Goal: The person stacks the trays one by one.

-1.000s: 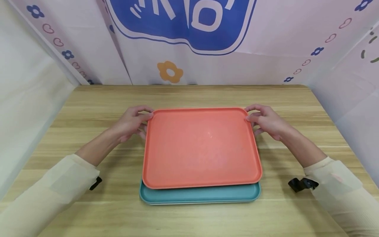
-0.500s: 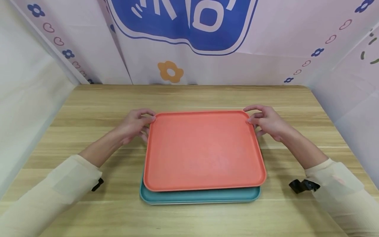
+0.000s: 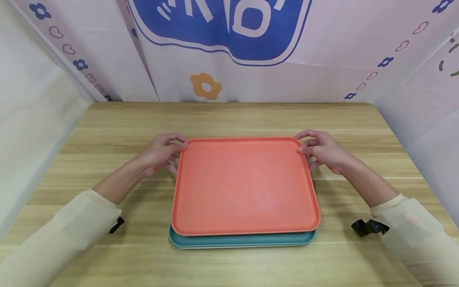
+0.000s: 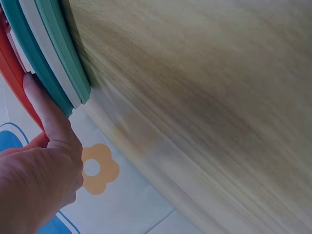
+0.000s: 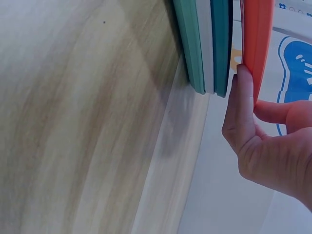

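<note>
A coral-red rectangular tray point(image 3: 247, 187) lies over a stack of trays, its far corners held by both hands. At the far left corner my left hand point(image 3: 160, 152) grips the rim, thumb on top and other fingers below. My right hand point(image 3: 324, 152) pinches the far right corner likewise. Beneath shows the near edge of a teal tray point(image 3: 244, 240). Both wrist views reveal a white tray point(image 5: 205, 46) and a light green tray point(image 5: 189, 46) under the teal one. A gap separates the red tray from the teal one at the fingers.
The stack stands on a wood-grain table point(image 3: 229, 267). Behind the table's far edge hangs a white printed cloth point(image 3: 251, 83) with a blue sign and an orange flower. White cloth walls point(image 3: 32, 119) rise at both sides. A black strap piece point(image 3: 369, 228) sticks out from the right sleeve.
The red tray has come down and slightly nearer to me, so less of the teal tray shows at the front. Both hands have moved along with it, keeping their hold.
</note>
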{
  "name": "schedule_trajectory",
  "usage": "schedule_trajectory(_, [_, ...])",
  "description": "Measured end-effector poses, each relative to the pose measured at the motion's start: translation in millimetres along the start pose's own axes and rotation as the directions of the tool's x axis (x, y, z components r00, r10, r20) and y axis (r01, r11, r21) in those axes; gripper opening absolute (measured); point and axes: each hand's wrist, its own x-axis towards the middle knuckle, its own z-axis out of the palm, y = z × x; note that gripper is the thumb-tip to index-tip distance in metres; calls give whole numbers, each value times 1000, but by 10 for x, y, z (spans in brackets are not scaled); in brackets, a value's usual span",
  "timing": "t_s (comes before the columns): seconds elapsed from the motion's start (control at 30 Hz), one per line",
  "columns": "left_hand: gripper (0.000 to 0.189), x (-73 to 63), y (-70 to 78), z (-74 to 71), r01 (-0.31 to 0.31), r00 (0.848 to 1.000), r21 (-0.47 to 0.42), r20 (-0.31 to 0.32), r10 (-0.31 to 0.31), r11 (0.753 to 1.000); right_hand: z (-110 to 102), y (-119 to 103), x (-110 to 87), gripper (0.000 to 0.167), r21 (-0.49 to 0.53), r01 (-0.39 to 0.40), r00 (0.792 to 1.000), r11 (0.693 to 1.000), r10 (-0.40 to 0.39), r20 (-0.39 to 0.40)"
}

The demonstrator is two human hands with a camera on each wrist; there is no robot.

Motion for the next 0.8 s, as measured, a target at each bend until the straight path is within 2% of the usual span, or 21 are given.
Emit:
schedule_trajectory(0.6, [23, -56, 60, -26, 1, 997, 54, 73, -5, 999, -1, 29, -39, 41, 26, -14, 1000, 1000, 13, 26])
schedule_trajectory(0.8, [22, -82, 75, -26, 9, 997, 64, 79, -14, 998, 4, 52, -55, 38, 49, -10, 999, 999, 8, 38])
